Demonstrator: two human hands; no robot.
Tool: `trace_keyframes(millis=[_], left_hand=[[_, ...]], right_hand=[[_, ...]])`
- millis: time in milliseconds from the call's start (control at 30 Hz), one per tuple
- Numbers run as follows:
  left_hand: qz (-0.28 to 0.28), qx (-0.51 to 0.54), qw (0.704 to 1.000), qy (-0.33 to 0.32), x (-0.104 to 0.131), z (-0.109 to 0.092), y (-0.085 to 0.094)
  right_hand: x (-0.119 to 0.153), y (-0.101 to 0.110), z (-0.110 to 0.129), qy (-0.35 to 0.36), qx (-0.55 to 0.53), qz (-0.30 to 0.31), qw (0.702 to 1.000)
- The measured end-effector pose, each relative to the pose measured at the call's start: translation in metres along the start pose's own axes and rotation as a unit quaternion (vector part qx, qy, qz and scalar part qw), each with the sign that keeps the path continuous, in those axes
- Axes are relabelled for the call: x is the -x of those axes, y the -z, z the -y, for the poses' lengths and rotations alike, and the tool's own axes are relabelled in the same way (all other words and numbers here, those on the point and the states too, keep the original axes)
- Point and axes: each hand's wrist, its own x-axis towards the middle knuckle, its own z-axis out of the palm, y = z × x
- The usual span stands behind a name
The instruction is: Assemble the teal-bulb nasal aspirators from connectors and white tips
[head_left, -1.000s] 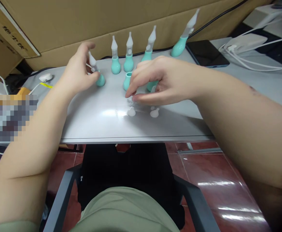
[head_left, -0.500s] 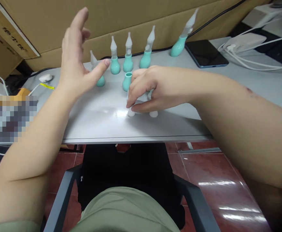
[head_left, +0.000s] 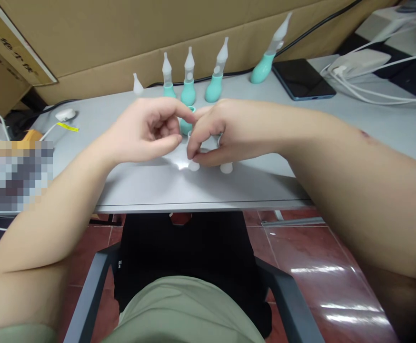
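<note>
My right hand point(head_left: 217, 133) reaches down with thumb and fingertips pinched at a small white nozzle piece point(head_left: 193, 166), mostly hidden behind the fingers. A second white piece point(head_left: 226, 168) stands on the table just under that hand. Close on the left, my left hand point(head_left: 153, 128) is empty, its thumb and index finger apart and the other fingers curled. Its index tip is in front of or against an uncapped teal bulb point(head_left: 185, 126), partly covered. Behind stand whole nasal aspirators, teal bulbs with clear and white tips: one in the middle point(head_left: 188, 90), another to its right point(head_left: 214, 88).
A further aspirator point(head_left: 263, 69) leans by the black cable at the back right, beside a black phone point(head_left: 302, 78). White cables and a charger point(head_left: 358, 64) lie farther right. A cardboard wall point(head_left: 122, 38) borders the back. A white plug point(head_left: 65, 115) is at left.
My left hand has come down and to the right, from raised and spread to beside my right hand, its fingers now partly curled. My right hand has hardly moved.
</note>
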Motion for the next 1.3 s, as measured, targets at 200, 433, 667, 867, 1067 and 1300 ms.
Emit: trace_keyframes(millis=[200, 433, 667, 867, 1067, 1300], left_hand=[[0.089, 0.121, 0.987, 0.062, -0.002, 0.0, 0.0], [0.081, 0.25, 0.96, 0.095, -0.007, -0.008, -0.01], [0.077, 0.336, 0.924, 0.164, -0.008, -0.008, -0.003], [-0.027, 0.378, 0.895, 0.236, -0.008, -0.01, 0.007], [-0.066, 0.381, 0.897, 0.213, -0.008, -0.011, 0.009], [-0.068, 0.382, 0.899, 0.205, -0.008, -0.013, 0.006]], right_hand=[[-0.004, 0.007, 0.012, -0.045, -0.034, -0.106, 0.993], [-0.008, -0.003, 0.012, -0.017, -0.077, -0.156, 0.985], [-0.008, -0.002, 0.016, -0.021, -0.08, -0.162, 0.983], [-0.002, 0.005, 0.018, -0.025, 0.003, -0.107, 0.994], [-0.004, -0.004, 0.027, -0.058, 0.126, 0.003, 0.99], [-0.01, -0.012, 0.034, -0.122, 0.242, 0.06, 0.961]])
